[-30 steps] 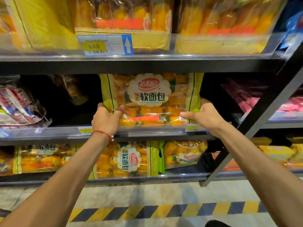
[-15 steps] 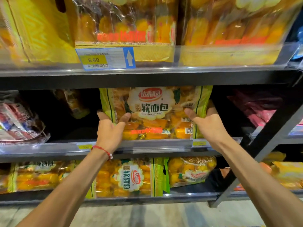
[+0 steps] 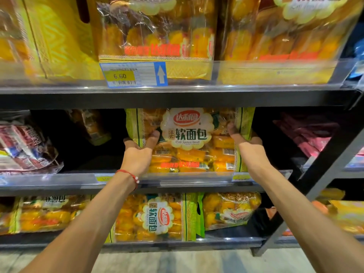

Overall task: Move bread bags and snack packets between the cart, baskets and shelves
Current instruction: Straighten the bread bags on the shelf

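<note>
Yellow-green bread bag (image 3: 189, 140) stands upright on the middle shelf (image 3: 65, 179). Left hand (image 3: 137, 152) and right hand (image 3: 250, 148) pinch its two sides, thumbs on its front.

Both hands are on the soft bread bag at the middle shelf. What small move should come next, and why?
Probably ease the bread bag a little deeper and let go. It stands upright with its base behind the middle shelf's clear rail, while the left hand and right hand pinch its sides, thumbs on the front; it looks seated.

Free room beside bread bag (image 3: 189, 138); upper shelf (image 3: 177, 99) close overhead.
</note>
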